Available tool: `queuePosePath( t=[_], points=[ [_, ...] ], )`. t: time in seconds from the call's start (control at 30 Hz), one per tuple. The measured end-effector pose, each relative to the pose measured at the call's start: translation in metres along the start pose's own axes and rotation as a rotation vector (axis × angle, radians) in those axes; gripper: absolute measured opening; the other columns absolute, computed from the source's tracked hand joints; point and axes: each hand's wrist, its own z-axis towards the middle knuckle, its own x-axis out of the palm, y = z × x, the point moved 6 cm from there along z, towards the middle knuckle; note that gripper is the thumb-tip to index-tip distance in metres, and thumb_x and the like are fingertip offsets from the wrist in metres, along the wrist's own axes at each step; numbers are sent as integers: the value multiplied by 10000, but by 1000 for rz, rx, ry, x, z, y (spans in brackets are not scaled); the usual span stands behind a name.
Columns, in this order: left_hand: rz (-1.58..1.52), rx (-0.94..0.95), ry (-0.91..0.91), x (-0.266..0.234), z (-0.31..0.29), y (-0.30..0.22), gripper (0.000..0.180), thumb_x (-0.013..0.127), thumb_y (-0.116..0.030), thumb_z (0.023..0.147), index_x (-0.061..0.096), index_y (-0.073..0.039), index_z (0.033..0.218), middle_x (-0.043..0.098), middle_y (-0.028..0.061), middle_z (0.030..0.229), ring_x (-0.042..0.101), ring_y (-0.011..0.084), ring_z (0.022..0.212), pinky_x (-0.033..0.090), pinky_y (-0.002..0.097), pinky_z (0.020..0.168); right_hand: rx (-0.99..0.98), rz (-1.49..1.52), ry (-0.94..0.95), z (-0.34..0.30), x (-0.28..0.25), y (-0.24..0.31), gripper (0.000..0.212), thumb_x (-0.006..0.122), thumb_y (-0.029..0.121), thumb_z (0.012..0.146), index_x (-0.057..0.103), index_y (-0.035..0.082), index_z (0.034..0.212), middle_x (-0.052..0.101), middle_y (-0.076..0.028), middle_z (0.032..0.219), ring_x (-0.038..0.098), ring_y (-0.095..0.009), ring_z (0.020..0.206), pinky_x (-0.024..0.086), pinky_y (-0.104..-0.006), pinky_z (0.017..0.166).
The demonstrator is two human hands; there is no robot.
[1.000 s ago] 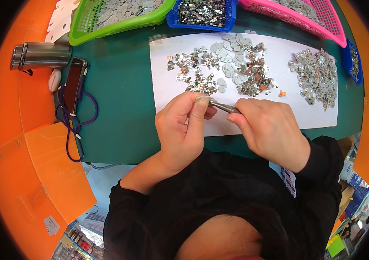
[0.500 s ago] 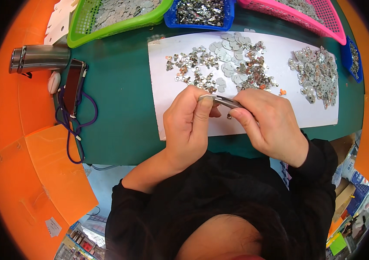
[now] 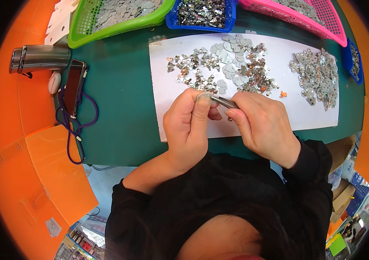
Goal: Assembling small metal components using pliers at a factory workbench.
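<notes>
Between the thumb and fingers of my left hand is pinched a small flat grey metal plate, mostly covered by the thumb. My right hand is closed around metal tweezers, whose pointed end meets the plate's right side. Both hands are over the front of a white board. Beyond them lie small shiny metal fittings, a loose pile of flat grey plates, and more fittings, some coppery. A heap of plates with fittings spreads at the board's right.
Along the back stand a green basket of grey plates, a blue bin of small metal parts and a pink basket. A small blue tray is far right. To the left are a steel flask and a phone with a purple cord.
My right hand has shifted slightly left and down, and the tweezers' angle at the plate has changed a little. My left hand stays almost still, holding the plate.
</notes>
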Motion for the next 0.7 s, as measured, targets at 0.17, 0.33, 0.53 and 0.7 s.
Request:
queuePosePath(
  t=[0.17,0.33,0.53,0.7],
  points=[
    [-144,-77,60,1,-4,5,189,494,-115,1050,578,28,958,634,62,846,615,106,743,515,254,695,-26,-25,-59,-4,5,-2,187,620,191,937,556,26,876,554,-132,732,571,-347,665,439,-423,568],
    [-357,-271,30,-3,-12,14,136,539,-110,1032,584,19,1033,672,93,939,670,158,832,555,298,776,-63,-151,-142,-9,8,-2,231,637,239,920,551,31,870,546,-119,731,566,-333,666,441,-411,579],
    [-543,-368,-116,-24,6,15,69,612,-57,977,563,-25,942,701,224,1021,717,243,856,593,366,804,-56,-22,-252,-9,-16,-21,235,702,189,845,644,13,990,625,-113,820,608,-309,732,479,-361,651],
    [-538,-345,-111,-29,30,9,62,619,-49,965,558,-43,958,702,223,1014,725,258,841,600,371,786,3,-177,-379,1,-33,-51,267,774,100,757,664,48,994,596,-83,776,576,-266,707,445,-343,644]
  ],
)
